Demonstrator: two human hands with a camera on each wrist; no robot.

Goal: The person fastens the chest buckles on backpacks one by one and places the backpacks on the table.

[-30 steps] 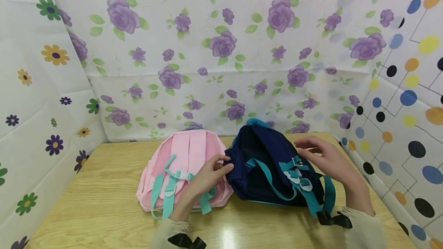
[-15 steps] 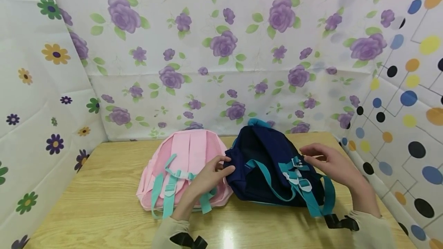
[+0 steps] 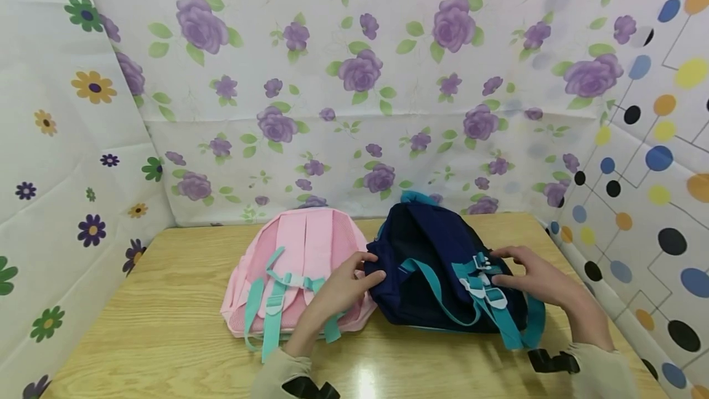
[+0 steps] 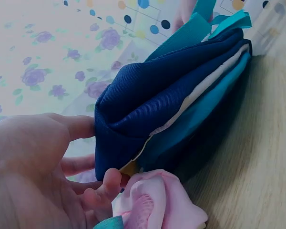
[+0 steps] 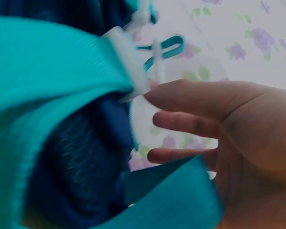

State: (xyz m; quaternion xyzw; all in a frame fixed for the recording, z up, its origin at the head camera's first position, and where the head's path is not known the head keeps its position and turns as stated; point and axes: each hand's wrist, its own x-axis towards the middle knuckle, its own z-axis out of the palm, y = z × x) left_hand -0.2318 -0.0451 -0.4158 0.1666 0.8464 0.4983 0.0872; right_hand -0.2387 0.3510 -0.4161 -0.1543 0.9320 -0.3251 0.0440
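Note:
A navy backpack with turquoise straps and white buckles lies with its strap side up on the table, seen in all three views. My left hand touches its left side, thumb and fingertips spread against the navy cloth. On the other side, my right hand reaches the right edge by the buckles; the right wrist view puts the thumb tip at a white buckle, other fingers apart behind a turquoise strap. A pink backpack lies just left, partly behind my left forearm.
Both bags lie on a wood-grain table. A purple-flowered sheet rises behind its far edge. Patterned sheets stand at the sides, flowered on the left and dotted on the right.
My right hand has come down along the navy backpack's right edge to the buckles. My left hand stays at the left side; the navy backpack has shifted slightly right. The pink one looks still.

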